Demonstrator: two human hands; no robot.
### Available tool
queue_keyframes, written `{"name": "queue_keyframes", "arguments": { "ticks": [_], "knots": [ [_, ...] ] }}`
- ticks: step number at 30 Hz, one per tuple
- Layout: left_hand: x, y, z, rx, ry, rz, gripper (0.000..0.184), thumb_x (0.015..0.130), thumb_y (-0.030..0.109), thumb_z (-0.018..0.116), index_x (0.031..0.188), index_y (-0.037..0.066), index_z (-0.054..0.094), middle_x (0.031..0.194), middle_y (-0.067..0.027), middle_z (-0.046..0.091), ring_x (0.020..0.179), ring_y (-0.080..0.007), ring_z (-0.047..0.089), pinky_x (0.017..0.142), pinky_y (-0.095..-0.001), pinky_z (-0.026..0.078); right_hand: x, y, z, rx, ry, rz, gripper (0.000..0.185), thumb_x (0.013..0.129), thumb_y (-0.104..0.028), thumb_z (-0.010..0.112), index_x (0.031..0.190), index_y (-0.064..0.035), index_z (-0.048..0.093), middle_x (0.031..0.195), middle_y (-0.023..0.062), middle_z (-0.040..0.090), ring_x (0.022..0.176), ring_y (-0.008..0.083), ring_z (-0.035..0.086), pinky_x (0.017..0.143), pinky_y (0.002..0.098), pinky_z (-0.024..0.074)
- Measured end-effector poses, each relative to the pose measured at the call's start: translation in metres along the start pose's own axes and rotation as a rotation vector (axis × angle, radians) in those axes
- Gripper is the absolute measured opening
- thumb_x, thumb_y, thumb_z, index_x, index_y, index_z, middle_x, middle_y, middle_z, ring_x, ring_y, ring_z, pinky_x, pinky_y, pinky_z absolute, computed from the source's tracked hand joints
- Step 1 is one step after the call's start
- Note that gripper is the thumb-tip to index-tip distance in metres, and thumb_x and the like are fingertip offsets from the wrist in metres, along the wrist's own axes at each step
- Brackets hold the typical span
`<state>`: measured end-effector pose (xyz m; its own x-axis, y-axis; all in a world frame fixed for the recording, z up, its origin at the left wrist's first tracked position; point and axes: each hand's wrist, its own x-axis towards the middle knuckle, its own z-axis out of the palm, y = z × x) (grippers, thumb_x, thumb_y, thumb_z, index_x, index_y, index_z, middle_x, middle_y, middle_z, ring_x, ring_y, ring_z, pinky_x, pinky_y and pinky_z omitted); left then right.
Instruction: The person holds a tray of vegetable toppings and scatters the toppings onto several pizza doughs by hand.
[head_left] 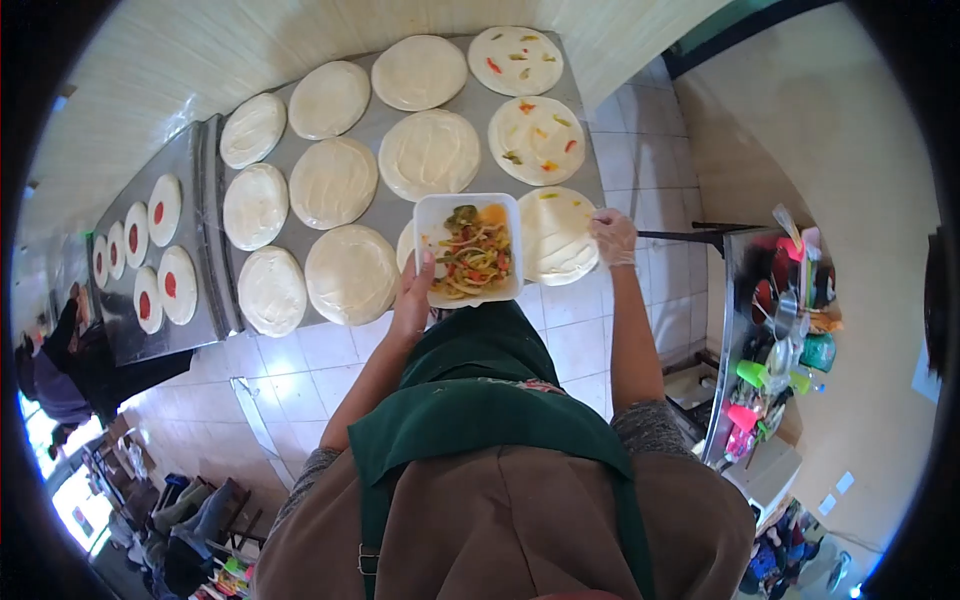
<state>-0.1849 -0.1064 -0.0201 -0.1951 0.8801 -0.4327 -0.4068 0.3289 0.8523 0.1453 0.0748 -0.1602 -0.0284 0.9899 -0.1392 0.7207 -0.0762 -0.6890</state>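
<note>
- Head view: a white container (518, 262) is held above the near edge of the main worktop (389, 118), in front of the person's green apron (480, 428).
- In it lies a vegetable mix (472, 256) of green, red and yellow strips, with a patch of its bottom bare at the left side.
- The left hand (413, 300) grips the container at its near left corner, thumb pressed on the wall; its other fingers are hidden underneath.
- The right hand (613, 238), in a clear glove, is at the right edge of the nearest right-hand disc (560, 245). Its fingers are curled; whether they pinch a piece, I cannot tell.
- Twelve pale, coated discs lie on this worktop, four columns of three; one is mostly covered by the container.
- Two discs in the right column, the far disc (516, 62) and the middle disc (536, 142), carry scattered vegetable pieces; the nearest has a few at its far side.
- On the left worktop (200, 325) six smaller discs (178, 299) show, each with one red patch.
- One other person (62, 385) in dark clothing stands beside that worktop.
</note>
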Motion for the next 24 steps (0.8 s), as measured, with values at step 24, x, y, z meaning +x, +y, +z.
{"name": "queue_keyframes", "arguments": {
  "ticks": [24],
  "knots": [
    [-0.014,-0.002,0.02,-0.018,-0.058,-0.027,0.045,0.1,0.039,0.04,0.124,0.001,0.045,0.114,-0.0099,0.055,0.104,-0.0149,0.052,0.092,-0.0296,0.042,-0.089,-0.212,-0.004,0.504,-0.274,-0.177,0.02,0.083,-0.007,0.062,0.103,-0.0042,0.063,0.094,0.0103,0.066,0.08,0.023,0.066,0.07,0.0311,0.0544]
  ]
}}
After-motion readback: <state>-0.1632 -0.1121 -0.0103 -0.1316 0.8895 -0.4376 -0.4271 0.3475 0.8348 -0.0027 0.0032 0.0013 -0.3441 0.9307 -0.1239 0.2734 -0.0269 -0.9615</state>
